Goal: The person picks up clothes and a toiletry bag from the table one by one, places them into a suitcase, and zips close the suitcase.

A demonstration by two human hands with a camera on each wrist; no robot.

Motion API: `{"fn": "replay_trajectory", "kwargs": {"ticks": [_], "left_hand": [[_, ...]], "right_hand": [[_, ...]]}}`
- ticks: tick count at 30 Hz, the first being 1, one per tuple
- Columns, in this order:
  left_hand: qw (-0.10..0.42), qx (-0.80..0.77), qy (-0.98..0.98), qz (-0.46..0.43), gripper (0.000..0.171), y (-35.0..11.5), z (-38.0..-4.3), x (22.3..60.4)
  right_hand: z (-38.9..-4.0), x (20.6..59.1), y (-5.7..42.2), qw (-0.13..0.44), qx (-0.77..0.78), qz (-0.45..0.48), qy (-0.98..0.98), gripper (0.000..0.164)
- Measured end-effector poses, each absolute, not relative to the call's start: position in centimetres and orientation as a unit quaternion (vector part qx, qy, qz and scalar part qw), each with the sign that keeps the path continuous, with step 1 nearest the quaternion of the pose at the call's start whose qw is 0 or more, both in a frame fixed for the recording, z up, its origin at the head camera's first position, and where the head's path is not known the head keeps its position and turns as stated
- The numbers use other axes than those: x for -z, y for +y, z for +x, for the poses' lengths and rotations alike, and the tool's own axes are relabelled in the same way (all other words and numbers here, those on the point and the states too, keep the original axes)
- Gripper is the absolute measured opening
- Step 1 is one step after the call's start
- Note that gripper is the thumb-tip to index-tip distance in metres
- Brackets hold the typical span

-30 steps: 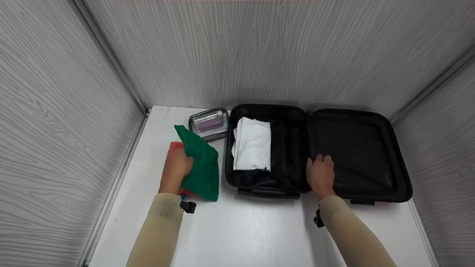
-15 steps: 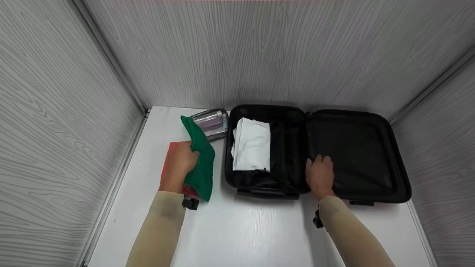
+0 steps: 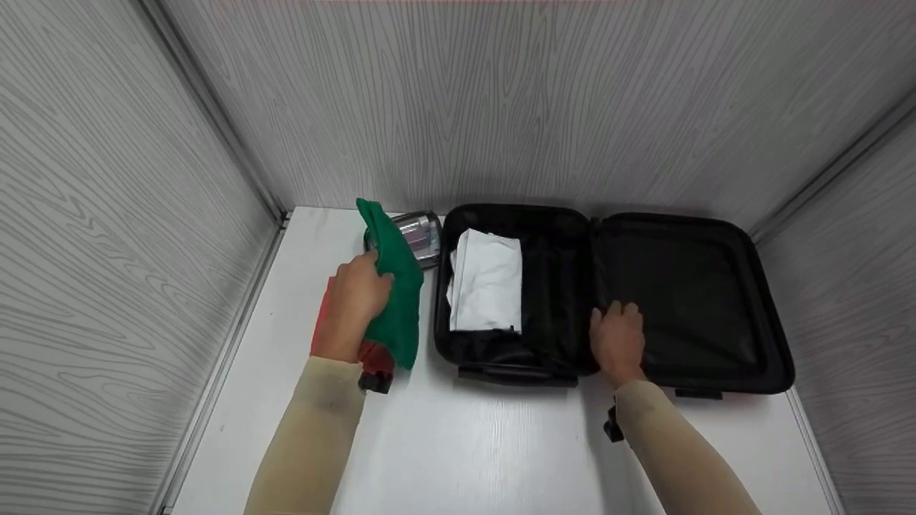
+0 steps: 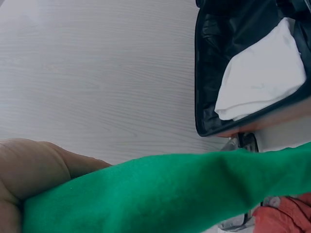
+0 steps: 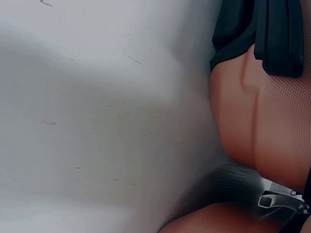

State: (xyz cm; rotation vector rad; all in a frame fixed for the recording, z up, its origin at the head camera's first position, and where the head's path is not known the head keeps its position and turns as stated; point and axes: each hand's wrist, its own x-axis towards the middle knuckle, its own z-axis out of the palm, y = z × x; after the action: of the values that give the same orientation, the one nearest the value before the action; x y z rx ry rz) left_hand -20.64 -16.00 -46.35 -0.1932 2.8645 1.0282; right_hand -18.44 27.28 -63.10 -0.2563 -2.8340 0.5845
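Observation:
My left hand (image 3: 356,297) grips a folded green cloth (image 3: 402,286), thumb on its near face. In the left wrist view the green cloth (image 4: 160,194) stretches from the hand across the bottom. Red cloth (image 3: 377,355) lies below, partly hidden by the hand and the green cloth. An open suitcase (image 3: 517,376) spreads to the right, black inside with an orange-red shell (image 5: 272,111). Folded white cloth (image 3: 488,282) lies in its left half. My right hand (image 3: 617,340) holds the suitcase where the two halves meet at the front, fingers bent over the rims.
A clear pouch with dark trim (image 3: 422,239) stands behind the green cloth, against the suitcase's left side. The suitcase's right half (image 3: 680,293) lies flat near the right wall. Grey wood-grain walls enclose the white table (image 3: 486,443) at left, back and right.
My left hand has moved away from me and slightly right with the green cloth, which now covers much of the clear pouch. The right hand and suitcase stay where they were.

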Motion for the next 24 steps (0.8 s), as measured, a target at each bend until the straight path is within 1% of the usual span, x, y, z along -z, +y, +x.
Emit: {"fn": "replay_trajectory", "kwargs": {"ticks": [4, 9, 10, 13, 17, 20, 24], "left_hand": [[0.028, -0.357, 0.933, -0.048, 0.051, -15.1, -21.0, 45.7], [-0.010, -0.366, 0.930, -0.020, 0.041, -14.0, -21.6, 44.7], [-0.017, -0.368, 0.929, -0.016, 0.038, -13.7, -21.8, 44.5], [-0.033, -0.373, 0.927, -0.005, 0.036, -12.8, -22.1, 44.0], [-0.051, -0.378, 0.925, 0.014, 0.032, -11.5, -22.6, 43.4], [-0.062, -0.380, 0.923, 0.023, 0.024, -10.5, -23.1, 43.2], [-0.066, -0.391, 0.917, 0.036, 0.023, -9.0, -23.9, 43.3]], "right_hand": [[-18.5, 63.3, 27.4, 0.124, -0.191, -0.082, -0.970, 0.047], [-18.6, 63.7, 27.6, 0.141, -0.167, -0.070, -0.973, 0.046], [-18.6, 63.7, 27.6, 0.141, -0.168, -0.072, -0.973, 0.046], [-18.6, 63.6, 27.5, 0.135, -0.176, -0.078, -0.972, 0.046], [-18.5, 63.4, 27.5, 0.126, -0.179, -0.082, -0.972, 0.046], [-18.5, 63.4, 27.4, 0.126, -0.180, -0.081, -0.972, 0.045], [-18.6, 63.5, 27.5, 0.128, -0.185, -0.081, -0.971, 0.045]]}}
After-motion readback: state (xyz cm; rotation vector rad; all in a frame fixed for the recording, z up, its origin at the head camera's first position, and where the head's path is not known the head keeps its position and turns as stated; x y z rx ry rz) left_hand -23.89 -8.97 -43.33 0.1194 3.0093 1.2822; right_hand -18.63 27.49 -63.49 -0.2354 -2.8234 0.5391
